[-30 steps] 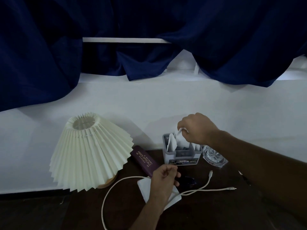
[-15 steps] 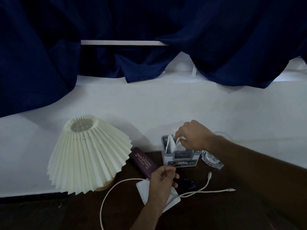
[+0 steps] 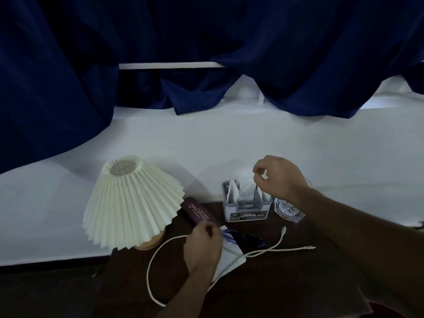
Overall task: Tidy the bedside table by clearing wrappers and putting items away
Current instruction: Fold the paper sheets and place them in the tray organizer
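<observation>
A grey organiser box (image 3: pixel 246 211) stands at the back of the dark bedside table (image 3: pixel 286 288), with white wrappers (image 3: pixel 246 185) sticking up out of it. My right hand (image 3: pixel 281 177) hovers just above the box, fingertips pinched next to the top of the wrappers; whether it grips them is unclear. My left hand (image 3: pixel 204 247) rests curled on a white cloth (image 3: pixel 231 257), fingers closed at the arm of dark blue glasses (image 3: pixel 244 237). A purple glasses case (image 3: pixel 198 212) lies just behind that hand.
A pleated cream lamp (image 3: pixel 130 203) stands at the table's left. A cut-glass tumbler (image 3: pixel 286 210) sits right of the box, under my right wrist. A white charging cable (image 3: pixel 275 249) loops across the table. Behind are a white ledge and navy curtains (image 3: pixel 206 42).
My right hand pushed the wrappers down into the box and has now lifted above it. My left hand stayed by the glasses, shifting slightly toward the case.
</observation>
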Demonstrator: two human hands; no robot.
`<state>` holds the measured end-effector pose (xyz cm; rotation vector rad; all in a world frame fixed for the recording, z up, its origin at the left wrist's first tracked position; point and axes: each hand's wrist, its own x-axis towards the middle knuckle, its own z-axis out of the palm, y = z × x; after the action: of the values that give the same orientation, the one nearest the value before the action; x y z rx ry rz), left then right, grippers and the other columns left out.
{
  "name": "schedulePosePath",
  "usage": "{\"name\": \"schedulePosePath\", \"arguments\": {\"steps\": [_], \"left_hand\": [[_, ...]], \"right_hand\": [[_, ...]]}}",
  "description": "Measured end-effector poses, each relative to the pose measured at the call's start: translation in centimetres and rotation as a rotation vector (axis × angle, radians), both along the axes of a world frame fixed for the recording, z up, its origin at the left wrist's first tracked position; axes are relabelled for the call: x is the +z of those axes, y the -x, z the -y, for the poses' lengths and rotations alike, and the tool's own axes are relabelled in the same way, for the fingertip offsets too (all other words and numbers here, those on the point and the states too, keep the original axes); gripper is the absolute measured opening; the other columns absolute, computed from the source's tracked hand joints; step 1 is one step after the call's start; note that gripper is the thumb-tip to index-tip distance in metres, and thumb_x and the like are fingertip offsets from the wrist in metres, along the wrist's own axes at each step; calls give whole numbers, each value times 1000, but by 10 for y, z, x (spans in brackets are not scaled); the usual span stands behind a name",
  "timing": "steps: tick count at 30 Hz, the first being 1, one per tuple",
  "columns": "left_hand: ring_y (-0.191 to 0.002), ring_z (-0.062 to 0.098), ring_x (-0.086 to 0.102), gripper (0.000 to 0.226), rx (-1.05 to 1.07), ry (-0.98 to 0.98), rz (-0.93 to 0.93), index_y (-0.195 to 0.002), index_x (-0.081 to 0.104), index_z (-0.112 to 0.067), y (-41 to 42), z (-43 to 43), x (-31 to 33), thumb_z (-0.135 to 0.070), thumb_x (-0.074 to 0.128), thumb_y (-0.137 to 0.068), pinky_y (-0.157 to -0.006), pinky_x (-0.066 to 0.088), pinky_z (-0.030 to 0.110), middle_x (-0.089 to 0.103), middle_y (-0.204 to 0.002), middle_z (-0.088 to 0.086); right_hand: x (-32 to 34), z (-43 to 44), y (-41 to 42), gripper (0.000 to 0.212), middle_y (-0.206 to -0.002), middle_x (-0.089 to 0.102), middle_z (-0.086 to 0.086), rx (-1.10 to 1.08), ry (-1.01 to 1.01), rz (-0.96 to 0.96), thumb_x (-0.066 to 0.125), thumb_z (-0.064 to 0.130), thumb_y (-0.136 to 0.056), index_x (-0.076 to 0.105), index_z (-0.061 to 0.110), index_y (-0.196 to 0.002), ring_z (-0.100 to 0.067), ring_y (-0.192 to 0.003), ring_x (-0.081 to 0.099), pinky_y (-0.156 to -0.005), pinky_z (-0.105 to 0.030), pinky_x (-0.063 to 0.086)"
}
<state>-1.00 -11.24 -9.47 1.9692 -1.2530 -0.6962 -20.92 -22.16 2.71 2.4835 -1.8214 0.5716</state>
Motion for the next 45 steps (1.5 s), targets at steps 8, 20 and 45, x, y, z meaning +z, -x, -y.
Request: {"name": "schedulePosePath", "arguments": {"steps": [8,20,45], "left_hand": [[-122,25,54,71,-11,-394,433,-135,44,-12,-7,-30,2,-57,65,-84,-90,51,34,44,-136,9],[-119,26,61,43,8,-524,202,-130,57,-17,-8,-23,29,-29,59,-89,-94,51,33,63,-130,8],[-74,17,65,15,-393,-22,-123,-106,65,-18,20,-29,163,-27,58,-96,-53,48,23,70,-95,2]], "right_hand": [[-27,-70,-11,17,-82,70,9,-36,-136,-36,54,34,-86,70,29,-85,-16,-79,66,-64,-28,51],[-43,-107,-20,23,-87,74,7,4,-291,8,53,37,-84,74,30,-93,-17,-86,69,-73,-31,56],[-10,-145,-7,30,-97,76,-9,-377,-1004,1526,64,27,-90,68,10,-115,-23,-84,68,-70,-32,50]]}}
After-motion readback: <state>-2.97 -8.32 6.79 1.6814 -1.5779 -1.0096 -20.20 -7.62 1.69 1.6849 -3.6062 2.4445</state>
